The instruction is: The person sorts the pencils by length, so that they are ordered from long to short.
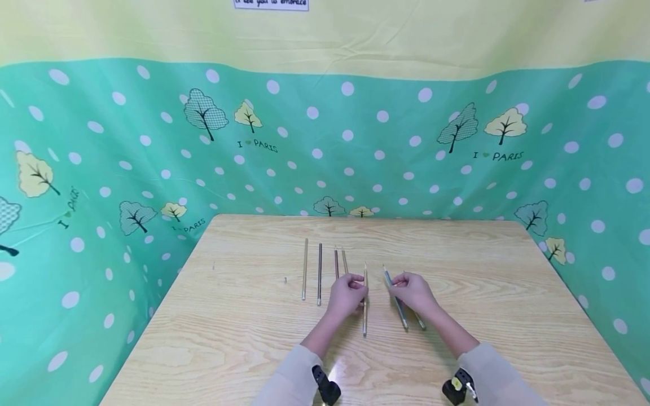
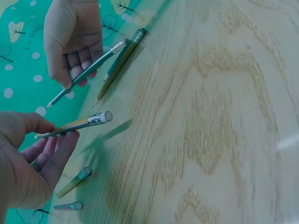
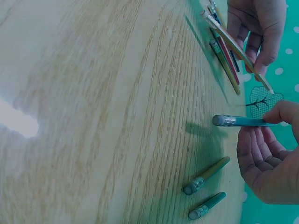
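My left hand [image 1: 347, 294] pinches a yellow pencil [image 1: 365, 318] between thumb and fingers, its eraser end toward me. In the left wrist view the same pencil hangs above the table, its shadow cast to one side. To the right, my right hand [image 1: 415, 293] pinches a teal pencil [image 1: 401, 314], also lifted off the wood with its tip pointing away. Beneath the right hand, a yellow pencil [image 3: 211, 173] and a green pencil [image 3: 209, 204] lie on the table, partly hidden in the head view.
Left of my left hand, a tan pencil [image 1: 305, 269], a dark pencil [image 1: 320, 274], a dark red pencil [image 1: 336, 264] and another tan pencil [image 1: 345, 260] lie roughly parallel on the wooden table [image 1: 228, 332]. A green dotted curtain [image 1: 347, 169] hangs behind.
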Demonstrator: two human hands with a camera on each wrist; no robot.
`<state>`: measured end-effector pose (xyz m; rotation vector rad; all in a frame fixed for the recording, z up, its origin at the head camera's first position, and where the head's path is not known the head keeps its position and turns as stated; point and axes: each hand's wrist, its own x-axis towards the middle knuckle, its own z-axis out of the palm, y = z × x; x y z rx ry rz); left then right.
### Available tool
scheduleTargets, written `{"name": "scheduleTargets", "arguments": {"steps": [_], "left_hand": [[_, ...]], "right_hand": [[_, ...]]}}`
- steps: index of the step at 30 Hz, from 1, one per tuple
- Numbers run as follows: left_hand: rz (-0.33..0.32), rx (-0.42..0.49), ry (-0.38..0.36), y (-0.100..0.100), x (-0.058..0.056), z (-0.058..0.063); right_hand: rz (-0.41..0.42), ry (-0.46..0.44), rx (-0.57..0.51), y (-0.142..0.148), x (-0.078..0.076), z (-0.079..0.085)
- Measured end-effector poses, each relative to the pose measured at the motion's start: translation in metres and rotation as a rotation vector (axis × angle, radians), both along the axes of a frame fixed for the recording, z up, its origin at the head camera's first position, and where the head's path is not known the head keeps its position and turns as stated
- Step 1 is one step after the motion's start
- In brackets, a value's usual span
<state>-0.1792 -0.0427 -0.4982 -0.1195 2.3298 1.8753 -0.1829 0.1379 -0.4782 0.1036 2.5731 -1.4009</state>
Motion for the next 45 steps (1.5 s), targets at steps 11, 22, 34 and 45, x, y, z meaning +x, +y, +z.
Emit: {"name": "scheduleTargets", "arguments": {"steps": [11,22,34,45], "left_hand": [[0.032,0.087,-0.011,-0.005,0.0,0.006],[0.065,0.11,-0.011,-0.014,0.004,0.01],[0.071,0.129,-0.003,-0.016,0.004,0.01],[0.075,0.14,0.006,-0.016,0.002,0.011]], "right_hand": [[-0.028,-0.013,-0.181,-0.007,-0.001,0.005],[-0.025,-0.013,-0.236,-0.016,-0.002,0.006],[-0.036,-0.016,-0.268,-0.026,-0.002,0.009],[-0.017,-0.017,-0.283,-0.025,-0.001,0.007]]}}
